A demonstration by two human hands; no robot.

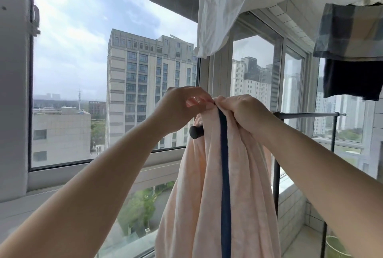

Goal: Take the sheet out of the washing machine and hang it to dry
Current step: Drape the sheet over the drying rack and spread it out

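Two bare forearms reach up from the lower corners toward the middle of the view. Left hand (182,105): fingers curled, pinching the top edge of the sheet (244,185) beside the other hand. Right hand (242,110): fingers curled round a bunched fold of the same edge, knuckles toward the viewer. Both hands meet at the top of the cloth, almost touching.

Sheet: pale pink, with a dark blue band (224,175) running down from the pinched point to the bottom of the view. It hangs in long vertical folds, held up in front of a horizontal rail (308,115) of a drying rack. The black capped end of the rail (195,132) juts out to the left of the cloth, just below the left hand. A dark upright post (276,177) of the rack stands right of the sheet.

Above: a white cloth (223,9) hangs from overhead, and at upper right a plaid garment (350,32) hangs over a dark one (352,79).

Behind: large windows (83,71) looking out on a tall pale building (145,83) and a cloudy sky.
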